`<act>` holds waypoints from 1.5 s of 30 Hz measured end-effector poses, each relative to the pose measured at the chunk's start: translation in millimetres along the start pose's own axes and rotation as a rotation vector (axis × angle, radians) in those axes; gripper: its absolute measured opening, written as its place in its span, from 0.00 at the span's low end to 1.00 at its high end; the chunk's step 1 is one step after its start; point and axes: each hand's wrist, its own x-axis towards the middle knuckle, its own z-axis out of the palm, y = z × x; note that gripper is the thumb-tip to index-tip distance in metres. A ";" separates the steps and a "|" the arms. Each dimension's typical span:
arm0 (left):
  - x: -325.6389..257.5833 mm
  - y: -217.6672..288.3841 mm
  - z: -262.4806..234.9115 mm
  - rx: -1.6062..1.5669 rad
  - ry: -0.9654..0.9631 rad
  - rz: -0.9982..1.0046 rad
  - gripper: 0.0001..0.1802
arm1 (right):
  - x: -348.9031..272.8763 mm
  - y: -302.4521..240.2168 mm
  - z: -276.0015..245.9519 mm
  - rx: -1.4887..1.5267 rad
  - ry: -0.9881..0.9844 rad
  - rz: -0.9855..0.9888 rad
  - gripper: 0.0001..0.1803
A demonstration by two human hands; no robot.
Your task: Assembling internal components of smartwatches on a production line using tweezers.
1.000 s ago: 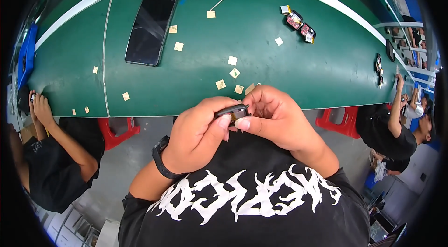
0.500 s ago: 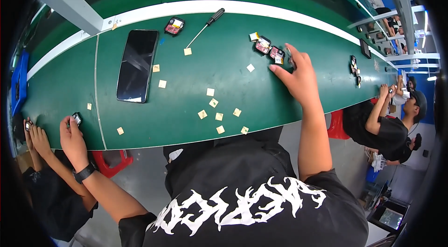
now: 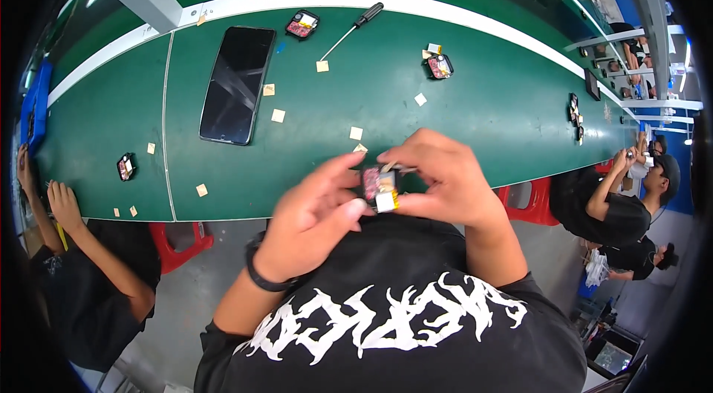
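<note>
In front of my body, a small black watch-like case (image 3: 370,183) with a red circuit board and a white-and-yellow battery (image 3: 386,202) is held between my two hands. My left hand (image 3: 316,207), wearing a dark wristband, is closed on its left side, the thumb near the lower edge. My right hand (image 3: 445,177) grips the right side between thumb and fingers. A thin metallic piece (image 3: 401,169) shows at the right fingertips; its kind is unclear. Just beyond the left fingers lies a small pale square (image 3: 360,148).
Similar cases lie at the back right (image 3: 440,66), back middle (image 3: 302,24) and left (image 3: 126,166). On the green table (image 3: 505,125) are a black phone (image 3: 238,86), a screwdriver (image 3: 364,18) and several pale squares. Co-workers sit on both sides; one's hand (image 3: 64,203) rests at the left.
My left hand has left the case at the left and moved right to mid-body. My right hand has picked up one case from the back-right group and brought it nearer; both hands now meet on it.
</note>
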 end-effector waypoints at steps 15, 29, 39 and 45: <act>13.3 -36.8 12.3 0.135 0.124 0.018 0.21 | -25.7 -2.0 14.3 -0.228 -0.030 0.527 0.23; 14.3 -47.6 22.9 0.344 0.263 0.072 0.19 | -43.3 -17.1 36.2 -0.302 0.072 0.307 0.06; 15.9 -33.7 11.3 0.201 0.149 -0.070 0.21 | -42.1 -11.5 41.5 -0.170 0.143 0.305 0.06; 17.4 -21.5 9.4 -0.039 0.158 -0.178 0.21 | -45.6 -5.7 38.4 0.256 0.104 0.534 0.09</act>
